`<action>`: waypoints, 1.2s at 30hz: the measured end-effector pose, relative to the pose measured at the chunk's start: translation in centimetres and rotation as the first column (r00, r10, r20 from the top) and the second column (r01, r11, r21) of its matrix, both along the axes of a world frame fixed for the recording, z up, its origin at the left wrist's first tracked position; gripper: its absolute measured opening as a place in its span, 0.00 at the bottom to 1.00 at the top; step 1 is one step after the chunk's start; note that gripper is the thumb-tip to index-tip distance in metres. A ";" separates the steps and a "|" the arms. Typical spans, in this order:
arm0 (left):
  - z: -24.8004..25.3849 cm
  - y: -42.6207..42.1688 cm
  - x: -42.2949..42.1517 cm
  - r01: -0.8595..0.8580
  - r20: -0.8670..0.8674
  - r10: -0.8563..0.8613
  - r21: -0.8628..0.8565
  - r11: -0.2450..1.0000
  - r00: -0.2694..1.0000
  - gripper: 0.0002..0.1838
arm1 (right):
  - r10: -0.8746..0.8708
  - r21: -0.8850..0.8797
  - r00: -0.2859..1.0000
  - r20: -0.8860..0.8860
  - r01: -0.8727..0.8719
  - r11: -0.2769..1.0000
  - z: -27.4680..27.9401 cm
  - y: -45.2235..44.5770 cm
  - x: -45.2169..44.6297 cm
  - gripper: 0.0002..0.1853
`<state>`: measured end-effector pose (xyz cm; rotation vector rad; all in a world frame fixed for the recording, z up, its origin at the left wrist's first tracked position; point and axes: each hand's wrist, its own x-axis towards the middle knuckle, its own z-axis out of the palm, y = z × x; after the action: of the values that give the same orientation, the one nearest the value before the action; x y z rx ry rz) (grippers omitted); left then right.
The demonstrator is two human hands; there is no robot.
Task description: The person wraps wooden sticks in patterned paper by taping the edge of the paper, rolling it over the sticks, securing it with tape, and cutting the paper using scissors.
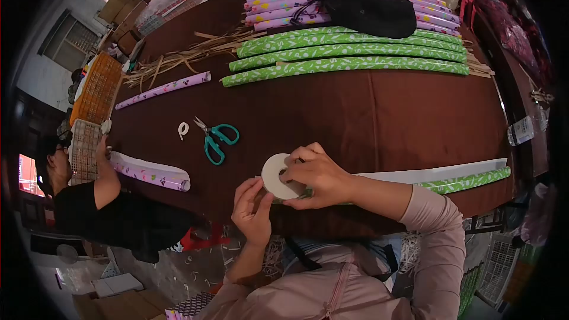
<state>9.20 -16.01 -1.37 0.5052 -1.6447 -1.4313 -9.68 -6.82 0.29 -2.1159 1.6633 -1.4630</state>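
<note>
A roll of white tape [274, 172] is held over the near side of the table by my right hand [317, 178], its fingers curled into the core and around the side. My left hand [252, 210] is closed at the roll's left edge, thumb and fingertips pinched there; the tape's loose end is too small to make out. Under and right of my right forearm lies a partly unrolled green patterned sheet [468, 182] with its white underside showing. Teal-handled scissors [214, 141] rest with blades apart, left of the roll, beside a small white ring of tape [183, 130].
Green patterned rolls [349, 66] and purple patterned rolls [290, 6] lie across the far side, with a black pouch [370, 13] on top. Thin wooden strips [178, 59] spread at far left. A co-worker [89, 195] handles a purple roll [151, 173] at left. A bottle [521, 131] is at right.
</note>
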 end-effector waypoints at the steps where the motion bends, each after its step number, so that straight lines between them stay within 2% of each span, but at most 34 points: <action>1: 0.2 0.1 -0.1 -0.011 0.004 0.011 0.001 1.000 1.000 0.19 | 0.011 0.001 1.000 0.004 -0.011 1.000 0.0 -0.1 0.1 0.24; 3: 0.5 0.4 -0.3 -0.001 -0.085 0.007 0.072 0.997 0.996 0.13 | -0.016 -0.019 1.000 0.008 0.016 1.000 0.0 0.0 0.1 0.25; 6: 0.4 0.5 -0.3 -0.044 -0.121 0.052 0.069 0.997 0.991 0.09 | -0.024 -0.045 1.000 0.012 0.025 0.999 0.6 0.3 0.2 0.25; 8: 0.5 0.5 -0.2 -0.077 -0.092 0.080 0.035 0.996 0.992 0.08 | -0.087 -0.003 0.993 0.081 0.088 0.996 1.2 0.7 0.2 0.22; 9: 0.5 0.4 -0.2 -0.084 -0.077 0.084 0.004 0.996 0.994 0.08 | -0.107 -0.042 0.989 0.102 0.111 0.993 1.0 0.5 0.3 0.21; 10: 0.6 0.4 -0.2 -0.086 -0.079 0.084 -0.015 0.996 0.993 0.08 | -0.084 -0.030 0.990 0.114 0.088 0.996 0.9 0.5 0.3 0.21; 12: 0.5 0.2 0.2 -0.092 -0.050 0.091 -0.016 0.996 0.995 0.08 | -0.071 -0.052 0.997 0.038 0.073 0.996 1.0 0.6 0.0 0.21; 14: 0.3 -0.1 0.2 -0.086 -0.034 0.085 -0.020 0.996 0.996 0.08 | -0.043 -0.037 0.998 0.043 0.044 0.998 1.3 0.4 -0.1 0.21; 16: -0.1 -0.2 0.2 -0.121 -0.009 0.121 -0.072 0.990 0.993 0.08 | -0.090 0.003 0.994 0.065 0.090 0.996 1.3 0.3 -0.1 0.21; 17: -0.3 -0.4 0.2 -0.130 -0.004 0.130 -0.064 0.989 0.992 0.08 | -0.082 0.012 0.994 0.068 0.081 0.997 1.4 0.4 0.0 0.21; 19: -0.4 -0.7 0.3 -0.148 0.069 0.146 0.030 0.989 0.987 0.06 | -0.133 0.059 0.970 0.202 0.124 0.991 1.8 0.5 0.0 0.20; 20: -0.4 -0.7 0.3 -0.153 0.074 0.150 0.036 0.988 0.986 0.06 | -0.121 0.072 0.980 0.160 0.111 0.991 1.7 0.5 -0.2 0.18; 22: -0.2 -0.8 0.2 -0.063 0.244 0.141 -0.301 0.952 0.960 0.07 | -0.121 0.038 0.986 0.115 0.117 0.992 1.2 0.4 -0.3 0.17; 23: -0.1 -1.1 0.0 0.059 0.334 0.114 -0.467 0.882 0.935 0.07 | -0.125 -0.002 0.990 0.064 0.126 0.992 1.0 0.3 -0.3 0.16; 26: -0.3 -1.5 0.3 0.126 0.438 0.098 -0.453 0.883 0.894 0.13 | -0.138 -0.050 0.985 0.101 0.144 0.988 0.7 0.2 -0.2 0.13; 28: -1.1 -1.6 0.5 0.135 0.455 0.062 -0.388 0.912 0.888 0.11 | -0.113 -0.038 0.983 0.148 0.119 0.992 0.7 0.2 -0.3 0.14; 30: -1.7 -1.5 0.3 0.054 0.435 0.068 -0.262 0.964 0.898 0.09 | -0.089 -0.031 0.977 0.192 0.097 0.995 0.8 0.3 -0.6 0.15; 32: -1.6 -1.5 0.3 0.060 0.461 0.078 -0.277 0.959 0.884 0.08 | -0.115 0.130 0.909 0.401 0.068 0.989 1.0 1.0 -1.2 0.18; 33: -1.5 -1.4 0.2 0.058 0.482 0.097 -0.296 0.954 0.871 0.08 | -0.201 0.236 0.808 0.553 0.079 0.968 1.2 1.3 -1.1 0.20; 34: -1.4 -1.4 0.1 0.056 0.479 0.096 -0.293 0.955 0.872 0.08 | -0.203 0.240 0.811 0.549 0.080 0.968 1.7 1.5 -1.3 0.20; 36: -1.3 -1.5 0.2 0.072 0.470 0.057 -0.251 0.965 0.881 0.07 | -0.284 0.409 0.542 0.791 -0.124 0.904 3.0 2.0 -1.6 0.18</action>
<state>9.36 -17.48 -2.64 0.7378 -2.1912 -1.1187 -11.25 -4.86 3.32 -0.8202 1.4506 -1.5576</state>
